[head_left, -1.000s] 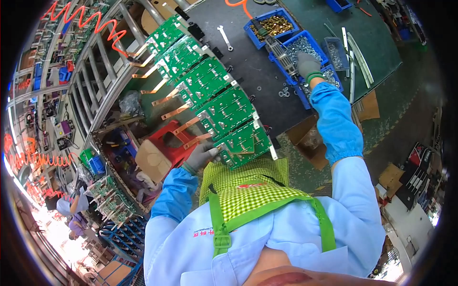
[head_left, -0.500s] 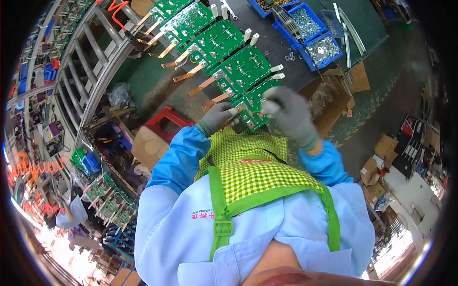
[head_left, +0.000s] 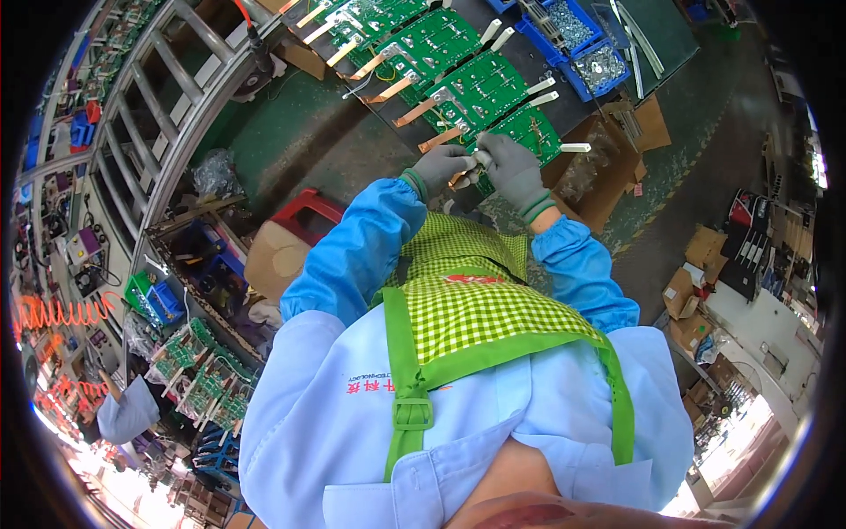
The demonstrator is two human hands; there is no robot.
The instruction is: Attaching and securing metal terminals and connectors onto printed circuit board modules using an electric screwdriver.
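A row of green circuit boards lies on the dark table, with bent copper strips along the left side and white tabs along the right. At the nearest board, my grey-gloved hands meet over its near left corner. My left hand is closed, thumb and fingers pinched at a copper strip that shows below them. Touching those fingertips, my right hand is closed too, its fingers curled down and pinched. Whatever small thing the right fingers hold is hidden.
Blue bins of small metal hardware stand at the table's right, beside pale metal strips. A cardboard box sits below the table edge. To the left are a red stool and a metal rail frame.
My right hand has come left and closed against my left fingertips; before, it was blurred over the board. The boards appear shifted right in view, and my left hand appears higher and further right.
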